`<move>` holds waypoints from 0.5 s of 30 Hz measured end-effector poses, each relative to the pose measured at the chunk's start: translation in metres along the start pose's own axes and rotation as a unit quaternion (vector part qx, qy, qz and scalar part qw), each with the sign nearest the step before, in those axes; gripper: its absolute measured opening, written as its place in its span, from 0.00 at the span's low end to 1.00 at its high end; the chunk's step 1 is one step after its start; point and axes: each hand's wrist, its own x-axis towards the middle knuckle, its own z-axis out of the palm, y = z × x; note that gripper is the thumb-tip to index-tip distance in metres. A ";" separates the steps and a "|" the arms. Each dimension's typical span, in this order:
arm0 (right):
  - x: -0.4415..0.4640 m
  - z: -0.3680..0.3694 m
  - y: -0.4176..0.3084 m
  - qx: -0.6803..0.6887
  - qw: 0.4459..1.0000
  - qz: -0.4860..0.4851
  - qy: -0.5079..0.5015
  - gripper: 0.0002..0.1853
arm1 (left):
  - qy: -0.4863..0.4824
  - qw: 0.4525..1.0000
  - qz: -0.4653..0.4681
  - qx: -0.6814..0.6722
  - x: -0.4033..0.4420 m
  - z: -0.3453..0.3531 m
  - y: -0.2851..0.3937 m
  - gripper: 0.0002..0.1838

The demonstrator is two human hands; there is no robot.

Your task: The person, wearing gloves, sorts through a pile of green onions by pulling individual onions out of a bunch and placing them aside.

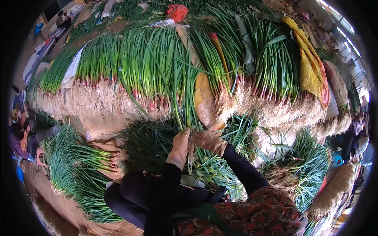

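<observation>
My left hand (179, 148), in a pale glove, is closed around a few scallions (177, 108). Their long green leaves point away from me, and stringy pale roots (191, 152) hang below my fingers. My right hand (210, 142), gloved too, meets the left one from the right with its fingers pinched at the lower end of the same scallions. Just what lies between the right fingertips is partly hidden. Beyond both hands stands a long row of scallions (147, 67), white-pink at the base, with thick beige roots (104, 102) facing me.
Loose leaves (220, 173) are heaped beneath my hands. A scallion pile (73, 169) lies at left, another root-and-leaf pile (293, 169) at right. A yellow sack (309, 67) drapes over the row, and a red bag (177, 13) sits farther back. Other people sit at both edges.
</observation>
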 end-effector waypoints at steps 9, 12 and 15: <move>0.038 -0.015 0.024 -0.037 0.960 0.128 0.246 0.07 | -0.167 0.974 -0.011 -0.150 0.034 -0.013 -0.040 0.11; 0.019 0.004 0.130 -0.002 0.970 0.069 0.233 0.06 | -0.019 0.991 0.106 -0.075 -0.009 0.018 -0.010 0.12; 0.020 -0.044 0.106 -0.291 0.935 0.165 0.122 0.13 | 0.007 0.980 0.145 -0.137 0.001 0.014 -0.009 0.11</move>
